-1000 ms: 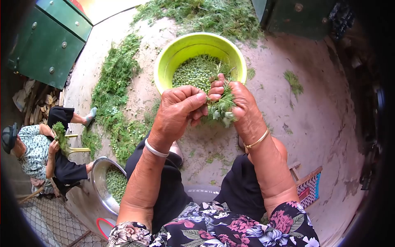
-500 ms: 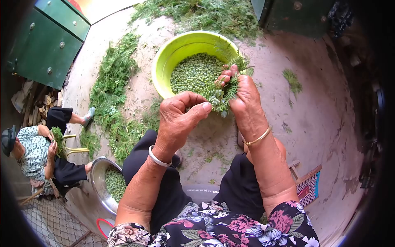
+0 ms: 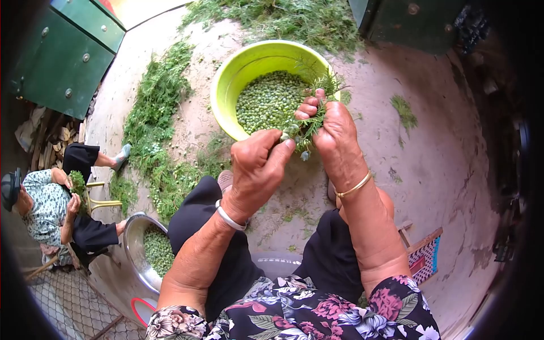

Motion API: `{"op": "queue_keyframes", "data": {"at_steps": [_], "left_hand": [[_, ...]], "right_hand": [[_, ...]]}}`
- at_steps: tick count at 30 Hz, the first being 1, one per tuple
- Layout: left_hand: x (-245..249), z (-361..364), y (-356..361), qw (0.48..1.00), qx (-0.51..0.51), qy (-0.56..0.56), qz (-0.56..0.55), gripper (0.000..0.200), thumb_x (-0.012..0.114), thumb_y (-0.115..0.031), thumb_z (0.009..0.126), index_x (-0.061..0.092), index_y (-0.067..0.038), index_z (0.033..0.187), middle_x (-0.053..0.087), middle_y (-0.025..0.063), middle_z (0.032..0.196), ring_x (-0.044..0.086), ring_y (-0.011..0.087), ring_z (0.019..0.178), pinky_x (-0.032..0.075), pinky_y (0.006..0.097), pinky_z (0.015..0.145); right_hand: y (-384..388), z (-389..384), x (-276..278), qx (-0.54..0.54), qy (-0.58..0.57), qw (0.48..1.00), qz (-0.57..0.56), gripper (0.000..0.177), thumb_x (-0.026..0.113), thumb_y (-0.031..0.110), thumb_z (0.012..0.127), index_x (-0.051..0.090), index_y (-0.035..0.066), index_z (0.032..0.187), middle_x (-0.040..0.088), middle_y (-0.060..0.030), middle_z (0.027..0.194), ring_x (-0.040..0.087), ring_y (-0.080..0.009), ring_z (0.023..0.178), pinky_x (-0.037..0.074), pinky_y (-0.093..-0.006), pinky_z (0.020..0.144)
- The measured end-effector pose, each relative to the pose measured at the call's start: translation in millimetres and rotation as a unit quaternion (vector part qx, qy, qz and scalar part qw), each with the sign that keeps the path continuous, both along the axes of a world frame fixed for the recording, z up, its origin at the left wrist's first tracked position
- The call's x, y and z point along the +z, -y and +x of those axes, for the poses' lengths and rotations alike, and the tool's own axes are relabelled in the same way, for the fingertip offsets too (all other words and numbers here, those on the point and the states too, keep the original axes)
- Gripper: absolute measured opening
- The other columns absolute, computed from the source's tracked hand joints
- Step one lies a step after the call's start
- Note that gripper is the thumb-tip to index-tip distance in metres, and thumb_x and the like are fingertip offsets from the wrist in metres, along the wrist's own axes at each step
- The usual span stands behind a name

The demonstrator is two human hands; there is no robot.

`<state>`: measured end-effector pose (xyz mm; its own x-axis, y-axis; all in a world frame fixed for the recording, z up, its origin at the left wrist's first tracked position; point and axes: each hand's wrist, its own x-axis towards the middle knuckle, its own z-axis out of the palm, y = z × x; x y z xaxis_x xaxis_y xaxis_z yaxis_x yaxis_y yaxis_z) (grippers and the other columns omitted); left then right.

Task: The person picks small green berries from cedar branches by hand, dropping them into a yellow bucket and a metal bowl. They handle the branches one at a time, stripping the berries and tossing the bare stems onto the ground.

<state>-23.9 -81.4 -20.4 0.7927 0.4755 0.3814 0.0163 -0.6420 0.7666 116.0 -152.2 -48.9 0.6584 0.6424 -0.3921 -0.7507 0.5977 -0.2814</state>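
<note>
My right hand [image 3: 333,136] grips a bunch of green leafy stalks [image 3: 318,107] over the near rim of a lime-green bowl [image 3: 238,68]. The bowl holds a heap of small green pods [image 3: 266,102]. My left hand [image 3: 258,170] pinches at the lower end of the bunch with thumb and forefinger, just in front of the bowl. A silver bangle circles my left wrist and a gold one my right wrist.
Stripped green stalks [image 3: 156,113] lie strewn on the concrete floor to the left and behind the bowl. Another person [image 3: 45,209] sits at the left holding greens beside a steel bowl [image 3: 136,249] of pods. Green metal doors stand at top left and top right.
My right hand lifted the bunch up and away over the bowl. My left hand dropped from clasping the bunch to pinching its lower end.
</note>
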Motion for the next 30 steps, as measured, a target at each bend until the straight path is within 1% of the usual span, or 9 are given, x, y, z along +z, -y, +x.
{"op": "queue_keyframes", "data": {"at_steps": [6,7,8,9,12,14,18,20,30], "left_hand": [[2,-8,3,0.990,-0.059,0.090,0.096,0.014,0.066,0.000,0.076,0.061,0.007,0.088,0.060,0.0116,0.069,0.056,0.0186,0.055,0.043,0.0288,0.051],[7,-10,1,0.986,-0.059,0.002,-0.158,0.014,0.064,-0.001,0.078,0.062,0.006,0.090,0.061,0.0116,0.071,0.056,0.0172,0.055,0.044,0.0278,0.051],[10,-12,-1,0.911,-0.054,-0.085,-0.400,0.015,0.062,-0.002,0.079,0.062,0.006,0.091,0.062,0.0116,0.073,0.056,0.0159,0.056,0.045,0.0269,0.051],[8,-12,-5,0.849,-0.107,-0.022,-0.517,0.017,0.058,-0.004,0.081,0.061,0.005,0.095,0.063,0.0120,0.077,0.055,0.0126,0.056,0.046,0.0237,0.049],[13,-7,-2,0.795,-0.087,0.042,-0.599,0.019,0.057,-0.006,0.083,0.059,0.006,0.097,0.063,0.0142,0.078,0.054,0.0113,0.055,0.042,0.0215,0.046],[13,-6,-2,0.800,-0.075,0.039,-0.595,0.015,0.059,-0.006,0.083,0.061,0.005,0.093,0.064,0.0117,0.076,0.054,0.0101,0.056,0.042,0.0210,0.046],[9,-1,3,0.917,-0.012,-0.037,-0.398,0.012,0.068,-0.003,0.079,0.066,0.004,0.088,0.065,0.0043,0.073,0.054,0.0071,0.059,0.048,0.0213,0.055],[1,6,7,0.980,0.005,0.040,-0.196,0.017,0.069,-0.002,0.079,0.066,0.005,0.094,0.065,0.0029,0.075,0.056,0.0050,0.063,0.047,0.0195,0.057],[2,10,5,0.981,0.018,-0.034,-0.191,0.006,0.065,-0.003,0.083,0.066,0.003,0.084,0.060,-0.0008,0.065,0.052,0.0031,0.059,0.043,0.0195,0.052]], "right_hand": [[7,35,-18,-0.038,-0.053,0.996,0.065,0.011,0.040,0.001,0.089,0.050,0.005,0.091,0.047,-0.0064,0.072,0.043,-0.0162,0.058,0.040,-0.0323,0.054],[8,33,-9,-0.047,-0.055,0.996,0.050,0.013,0.039,0.000,0.087,0.050,0.006,0.091,0.047,-0.0064,0.072,0.043,-0.0159,0.058,0.039,-0.0322,0.054],[8,29,-4,-0.055,-0.058,0.996,0.034,0.016,0.038,-0.002,0.086,0.050,0.007,0.091,0.047,-0.0064,0.073,0.043,-0.0156,0.058,0.039,-0.0321,0.054],[13,28,-4,-0.030,-0.053,0.996,0.069,0.014,0.039,0.000,0.088,0.049,0.008,0.093,0.047,-0.0061,0.073,0.043,-0.0151,0.058,0.040,-0.0324,0.055],[17,26,-3,-0.001,-0.065,0.995,0.078,0.013,0.040,0.001,0.090,0.048,0.009,0.095,0.047,-0.0056,0.074,0.044,-0.0148,0.059,0.040,-0.0325,0.055],[18,26,-2,0.017,-0.073,0.992,0.096,0.011,0.040,0.002,0.091,0.048,0.009,0.096,0.047,-0.0052,0.074,0.044,-0.0145,0.059,0.040,-0.0325,0.055],[15,18,-2,0.039,-0.083,0.990,0.104,0.008,0.042,0.004,0.093,0.047,0.008,0.097,0.047,-0.0048,0.074,0.044,-0.0139,0.060,0.041,-0.0315,0.055],[13,10,-1,0.044,-0.070,0.992,0.096,0.007,0.042,0.004,0.093,0.047,0.006,0.097,0.048,-0.0049,0.074,0.044,-0.0142,0.060,0.041,-0.0317,0.055],[8,1,1,0.074,-0.027,0.996,0.031,0.011,0.040,0.002,0.093,0.045,0.000,0.101,0.047,-0.0046,0.070,0.044,-0.0149,0.059,0.041,-0.0309,0.053]]}}
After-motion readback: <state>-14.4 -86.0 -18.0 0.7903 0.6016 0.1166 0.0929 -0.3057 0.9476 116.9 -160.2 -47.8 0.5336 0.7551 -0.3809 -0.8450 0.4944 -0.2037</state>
